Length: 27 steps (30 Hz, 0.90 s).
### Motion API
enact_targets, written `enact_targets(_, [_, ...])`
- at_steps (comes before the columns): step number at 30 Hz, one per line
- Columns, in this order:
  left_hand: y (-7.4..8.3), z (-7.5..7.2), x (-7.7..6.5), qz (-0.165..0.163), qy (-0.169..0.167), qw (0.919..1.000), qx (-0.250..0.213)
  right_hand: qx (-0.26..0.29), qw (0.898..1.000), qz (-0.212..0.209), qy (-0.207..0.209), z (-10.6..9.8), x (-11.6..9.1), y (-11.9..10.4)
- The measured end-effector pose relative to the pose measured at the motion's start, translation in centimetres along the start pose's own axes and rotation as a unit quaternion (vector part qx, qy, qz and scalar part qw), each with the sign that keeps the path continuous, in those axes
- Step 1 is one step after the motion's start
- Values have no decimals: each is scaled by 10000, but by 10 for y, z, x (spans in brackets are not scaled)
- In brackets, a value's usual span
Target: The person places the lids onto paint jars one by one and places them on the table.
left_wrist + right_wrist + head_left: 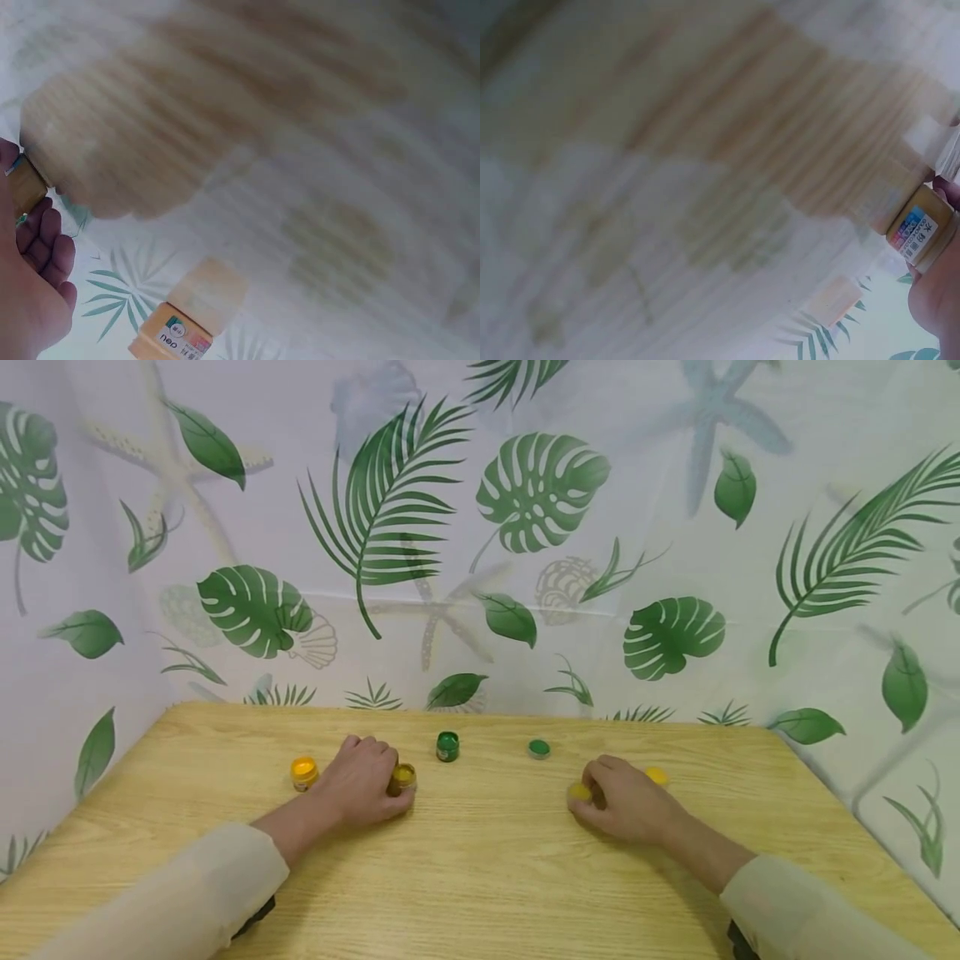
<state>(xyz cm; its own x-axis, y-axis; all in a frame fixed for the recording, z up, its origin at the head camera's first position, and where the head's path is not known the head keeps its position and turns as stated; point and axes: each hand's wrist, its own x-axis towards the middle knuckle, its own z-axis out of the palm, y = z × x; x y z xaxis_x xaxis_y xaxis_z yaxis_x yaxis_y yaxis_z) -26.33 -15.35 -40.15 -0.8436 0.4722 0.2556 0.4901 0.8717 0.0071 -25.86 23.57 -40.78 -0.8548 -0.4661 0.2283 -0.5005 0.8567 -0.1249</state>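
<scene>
The worktop (480, 877) looks like shiny wood, the mustard jar (406, 775) like smooth plastic, the left sleeve (187, 881) like dull cloth.

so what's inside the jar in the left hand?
Dark-yellow paint shows in the open mouth of the jar. What lies beneath its surface is hidden, and the left hand covers part of the jar's side.

Wears a loose cream fabric left sleeve (176, 893) and a similar cream fabric right sleeve (810, 910), with plain cuffs (258, 852) short of a bare left hand (366, 783) and bare right hand (628, 800). Shows small black pieces (255, 919) beneath both.
</scene>
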Motion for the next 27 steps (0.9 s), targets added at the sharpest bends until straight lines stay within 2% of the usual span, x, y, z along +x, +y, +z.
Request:
enact_targets(8, [2, -4, -1, -2, -50, 10000, -4, 95, 9998, -182, -79, 0, 1, -7])
enact_targets(12, [8, -6, -2, -10, 20, 10000, -39, 142, 9994, -324, -43, 0, 3, -11])
enact_targets(17, [27, -3, -5, 330, 156, 9992, 135, 300, 9982, -511, -22, 1, 3, -17])
enact_targets(20, [41, -2, -6, 565, 174, 9982, 86, 362, 9976, -593, -41, 1, 3, -21])
enact_targets(27, [64, -5, -6, 710, 126, 9974, 18, 584, 9947, -837, -145, 2, 8, -40])
